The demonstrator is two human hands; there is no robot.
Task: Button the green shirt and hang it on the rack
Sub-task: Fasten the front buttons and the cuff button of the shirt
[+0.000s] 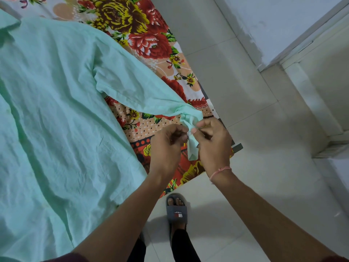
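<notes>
- Green shirt (56, 110) is spread out flat on a bed covered with a flowery sheet (132, 27), taking up most of the left side of the head view. It's pretty wrinkled, and the collar sits up at the top left corner.
- One sleeve (136, 86) runs off diagonally toward the bed's edge, and its cuff (190, 129) ends up right between the two hands, lifted a bit off the sheet.
- Left hand (168, 146) is pinching the cuff from the left side, fingers curled in tight around a small clear button (188, 132).
- Right hand (213, 142) is gripping the other flap of the same cuff, thumb and forefinger squeezed on the fabric just beside that button. A loose bit of cuff hangs down between the two hands.
- There's a thin pink thread bracelet (220, 172) on the right wrist.
- Down below you can see a foot in a grey slipper (176, 210) on the pale tiled floor (245, 186), close to the bed's edge.
- White wall and what looks like a door frame in the top right corner.
</notes>
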